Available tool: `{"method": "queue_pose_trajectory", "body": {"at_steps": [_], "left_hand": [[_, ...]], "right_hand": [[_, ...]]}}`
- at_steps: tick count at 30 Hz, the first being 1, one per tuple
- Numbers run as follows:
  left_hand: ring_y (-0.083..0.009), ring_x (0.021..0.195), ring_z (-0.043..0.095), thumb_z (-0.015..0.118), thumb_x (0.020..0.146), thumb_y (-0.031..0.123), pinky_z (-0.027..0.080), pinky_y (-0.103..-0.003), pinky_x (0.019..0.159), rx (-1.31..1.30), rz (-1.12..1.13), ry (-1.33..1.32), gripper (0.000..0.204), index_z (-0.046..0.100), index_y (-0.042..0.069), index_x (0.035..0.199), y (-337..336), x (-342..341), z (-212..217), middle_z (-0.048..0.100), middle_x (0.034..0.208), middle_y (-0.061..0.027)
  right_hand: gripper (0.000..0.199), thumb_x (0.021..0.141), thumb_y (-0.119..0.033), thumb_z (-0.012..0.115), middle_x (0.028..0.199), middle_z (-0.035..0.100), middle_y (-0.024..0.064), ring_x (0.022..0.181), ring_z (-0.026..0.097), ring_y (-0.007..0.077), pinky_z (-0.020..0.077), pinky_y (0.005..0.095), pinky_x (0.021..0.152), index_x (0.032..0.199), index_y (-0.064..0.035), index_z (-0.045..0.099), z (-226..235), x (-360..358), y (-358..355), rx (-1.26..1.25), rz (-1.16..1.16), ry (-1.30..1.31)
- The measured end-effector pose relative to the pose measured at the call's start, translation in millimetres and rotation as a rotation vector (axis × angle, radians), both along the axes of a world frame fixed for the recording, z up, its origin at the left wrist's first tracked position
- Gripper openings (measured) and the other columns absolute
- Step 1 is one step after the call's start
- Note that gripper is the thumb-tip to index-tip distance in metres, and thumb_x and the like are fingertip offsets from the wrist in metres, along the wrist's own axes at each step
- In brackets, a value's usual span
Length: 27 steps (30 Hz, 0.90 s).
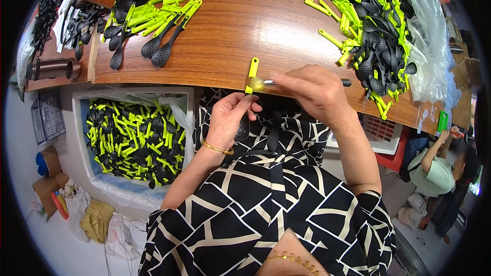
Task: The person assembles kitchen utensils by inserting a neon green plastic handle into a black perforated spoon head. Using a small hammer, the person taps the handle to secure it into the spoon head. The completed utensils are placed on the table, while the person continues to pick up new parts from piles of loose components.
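My left hand (pixel 227 117) grasps a black spoon (pixel 242 131), its lime handle (pixel 254 66) lying over the near edge of the desk (pixel 225 36); my right hand (pixel 318 92) grips a hammer (pixel 257 84), whose blurred yellow head overlaps the handle, contact indistinct.

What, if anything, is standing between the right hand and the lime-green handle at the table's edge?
Only the tool that the right hand holds: its blurred, brass-coloured head covers part of the lime-green handle in this view. I cannot tell whether they touch.
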<state>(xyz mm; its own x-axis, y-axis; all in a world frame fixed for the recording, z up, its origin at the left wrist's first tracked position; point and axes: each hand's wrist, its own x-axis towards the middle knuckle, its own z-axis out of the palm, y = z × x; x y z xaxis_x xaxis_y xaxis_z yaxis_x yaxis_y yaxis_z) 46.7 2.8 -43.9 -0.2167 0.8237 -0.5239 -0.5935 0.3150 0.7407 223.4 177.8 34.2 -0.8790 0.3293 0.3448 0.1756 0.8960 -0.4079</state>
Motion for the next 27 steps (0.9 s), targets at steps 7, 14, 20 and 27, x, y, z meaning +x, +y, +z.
{"method": "queue_pose_trajectory", "body": {"at_steps": [7, 14, 20, 27], "left_hand": [[-0.0084, 0.081, 0.059, 0.066, 0.111, 0.021, 0.050, -0.023, 0.075, 0.005, -0.012, -0.059, 0.030, 0.071, -0.004, 0.126, -4.8, -0.9, -5.6, 0.068, 0.090, -0.0004], [-0.0100, 0.094, 0.062, 0.070, 0.108, 0.022, 0.049, -0.024, 0.081, -0.013, 0.003, -0.287, 0.039, 0.067, -0.002, 0.139, -19.7, -4.7, -8.3, 0.069, 0.099, 0.0010], [-0.0133, 0.077, 0.071, 0.077, 0.103, 0.013, 0.058, -0.025, 0.075, -0.001, 0.011, 0.126, 0.029, 0.075, -0.003, 0.126, -10.1, -1.8, -7.6, 0.077, 0.103, -0.0089], [-0.0123, 0.071, 0.066, 0.075, 0.104, 0.014, 0.055, -0.025, 0.070, 0.001, -0.020, 0.072, 0.027, 0.073, -0.003, 0.124, -8.6, -7.2, -5.7, 0.078, 0.102, -0.0104]], "right_hand": [[0.042, 0.088, -0.002, 0.078, 0.095, 0.079, 0.0106, 0.084, 0.075, 0.0296, 0.0600, 0.0407, 0.076, 0.129, -0.0134, 0.079, -16.2, 6.1, -7.2, -0.035, -0.026, -0.113], [0.041, 0.094, -0.009, 0.078, 0.099, 0.078, 0.0146, 0.086, 0.075, 0.0327, 0.0595, 0.0422, 0.074, 0.135, -0.0127, 0.075, -16.4, 9.9, -11.4, -0.422, -0.182, 0.062], [0.046, 0.092, -0.005, 0.076, 0.101, 0.079, 0.0100, 0.083, 0.076, 0.0275, 0.0598, 0.0388, 0.072, 0.137, -0.0157, 0.075, -0.3, 0.6, -13.4, -0.189, -0.061, 0.231], [0.048, 0.089, -0.003, 0.076, 0.091, 0.075, 0.0070, 0.079, 0.074, 0.0287, 0.0598, 0.0422, 0.072, 0.132, -0.0244, 0.079, -12.5, 1.1, -18.8, -0.056, -0.084, -0.221]]}}
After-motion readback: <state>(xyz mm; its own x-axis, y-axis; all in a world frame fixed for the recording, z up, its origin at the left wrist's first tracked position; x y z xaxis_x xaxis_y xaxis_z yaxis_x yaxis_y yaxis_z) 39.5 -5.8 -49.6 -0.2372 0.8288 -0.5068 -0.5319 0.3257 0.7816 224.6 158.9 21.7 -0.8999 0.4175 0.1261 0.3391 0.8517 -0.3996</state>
